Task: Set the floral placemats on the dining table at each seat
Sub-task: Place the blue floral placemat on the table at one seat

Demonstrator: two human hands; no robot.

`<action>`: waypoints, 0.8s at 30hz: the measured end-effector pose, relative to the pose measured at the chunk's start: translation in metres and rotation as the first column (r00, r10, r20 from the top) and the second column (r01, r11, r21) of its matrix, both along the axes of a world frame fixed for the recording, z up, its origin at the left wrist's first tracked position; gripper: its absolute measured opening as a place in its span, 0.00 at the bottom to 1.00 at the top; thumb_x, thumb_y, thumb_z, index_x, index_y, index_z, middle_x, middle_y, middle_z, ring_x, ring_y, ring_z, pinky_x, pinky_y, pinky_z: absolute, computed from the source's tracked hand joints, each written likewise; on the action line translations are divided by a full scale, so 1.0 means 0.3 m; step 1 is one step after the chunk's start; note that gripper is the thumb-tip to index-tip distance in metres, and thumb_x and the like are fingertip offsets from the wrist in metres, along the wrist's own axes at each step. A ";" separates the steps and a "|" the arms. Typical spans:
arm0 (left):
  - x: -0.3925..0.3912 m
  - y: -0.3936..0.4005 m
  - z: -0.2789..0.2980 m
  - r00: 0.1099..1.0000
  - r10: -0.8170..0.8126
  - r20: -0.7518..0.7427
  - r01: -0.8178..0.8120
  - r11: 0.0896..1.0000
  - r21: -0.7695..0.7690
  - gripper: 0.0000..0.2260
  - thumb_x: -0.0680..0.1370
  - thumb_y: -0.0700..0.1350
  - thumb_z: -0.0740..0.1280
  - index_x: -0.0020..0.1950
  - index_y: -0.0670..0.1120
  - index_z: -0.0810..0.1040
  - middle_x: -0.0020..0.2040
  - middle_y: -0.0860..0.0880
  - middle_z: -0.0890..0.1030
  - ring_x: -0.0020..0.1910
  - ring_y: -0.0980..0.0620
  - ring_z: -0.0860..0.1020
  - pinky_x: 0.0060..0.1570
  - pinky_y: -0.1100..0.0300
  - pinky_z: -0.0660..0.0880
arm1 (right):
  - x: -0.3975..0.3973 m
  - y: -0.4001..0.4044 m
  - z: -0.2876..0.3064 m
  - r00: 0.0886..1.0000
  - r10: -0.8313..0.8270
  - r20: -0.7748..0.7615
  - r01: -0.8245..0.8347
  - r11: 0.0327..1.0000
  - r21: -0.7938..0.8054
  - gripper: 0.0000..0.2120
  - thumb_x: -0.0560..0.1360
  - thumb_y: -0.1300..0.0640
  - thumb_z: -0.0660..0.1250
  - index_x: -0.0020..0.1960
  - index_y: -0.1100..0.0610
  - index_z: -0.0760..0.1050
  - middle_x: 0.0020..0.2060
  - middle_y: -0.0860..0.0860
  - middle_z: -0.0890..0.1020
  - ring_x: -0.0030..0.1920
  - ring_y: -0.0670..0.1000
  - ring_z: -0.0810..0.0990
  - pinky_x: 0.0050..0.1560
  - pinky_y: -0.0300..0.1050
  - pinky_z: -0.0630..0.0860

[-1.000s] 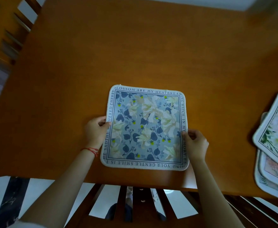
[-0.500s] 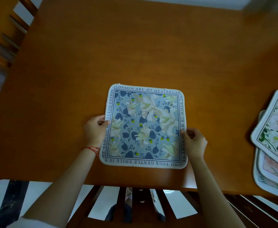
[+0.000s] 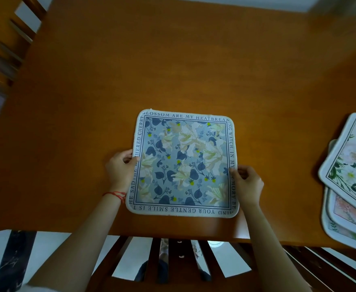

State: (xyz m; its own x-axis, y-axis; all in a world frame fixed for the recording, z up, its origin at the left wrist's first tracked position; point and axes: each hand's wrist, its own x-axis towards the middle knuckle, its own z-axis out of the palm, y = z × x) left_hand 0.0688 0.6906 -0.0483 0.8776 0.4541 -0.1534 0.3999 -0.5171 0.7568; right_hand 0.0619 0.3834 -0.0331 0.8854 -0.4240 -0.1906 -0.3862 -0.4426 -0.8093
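Placemat (image 3: 183, 165) lies on table (image 3: 173, 70); placemat stack (image 3: 350, 180) to its right.

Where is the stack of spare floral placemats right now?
In the head view, the stack of placemats lies at the table's right edge, partly cut off by the frame, well right of the blue placemat and the right hand.
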 end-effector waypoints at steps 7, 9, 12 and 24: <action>-0.003 0.002 0.009 0.999 -0.011 -0.030 0.011 1.000 -0.011 0.12 0.73 0.38 0.69 0.56 0.39 0.79 0.50 0.41 0.82 0.41 0.49 0.79 0.34 0.62 0.75 | 0.001 -0.001 0.002 1.000 0.008 -0.009 -0.008 1.000 -0.014 0.06 0.72 0.60 0.69 0.48 0.61 0.78 0.38 0.50 0.80 0.35 0.43 0.77 0.32 0.24 0.72; -0.004 0.001 0.016 0.999 -0.018 -0.032 0.018 1.000 -0.012 0.12 0.73 0.38 0.69 0.56 0.40 0.79 0.50 0.41 0.82 0.42 0.48 0.80 0.35 0.60 0.76 | 0.004 0.000 0.007 1.000 0.015 -0.022 -0.015 1.000 -0.017 0.07 0.72 0.60 0.69 0.48 0.62 0.78 0.38 0.50 0.79 0.35 0.40 0.76 0.31 0.24 0.71; -0.002 -0.003 0.028 0.999 -0.034 -0.034 0.034 0.999 -0.006 0.12 0.73 0.37 0.68 0.56 0.39 0.79 0.50 0.40 0.82 0.41 0.49 0.78 0.33 0.65 0.73 | 0.005 0.002 0.014 0.999 0.020 -0.047 -0.021 1.000 -0.022 0.07 0.73 0.60 0.69 0.49 0.62 0.78 0.38 0.50 0.79 0.35 0.39 0.75 0.30 0.23 0.71; -0.057 -0.082 0.121 0.935 -0.326 -0.139 0.351 0.907 0.231 0.20 0.76 0.41 0.65 0.68 0.41 0.69 0.67 0.42 0.71 0.67 0.42 0.65 0.67 0.51 0.62 | -0.057 0.020 0.097 0.965 0.175 -0.193 -0.228 0.927 -0.298 0.13 0.77 0.54 0.61 0.57 0.60 0.75 0.52 0.56 0.78 0.46 0.51 0.74 0.42 0.43 0.70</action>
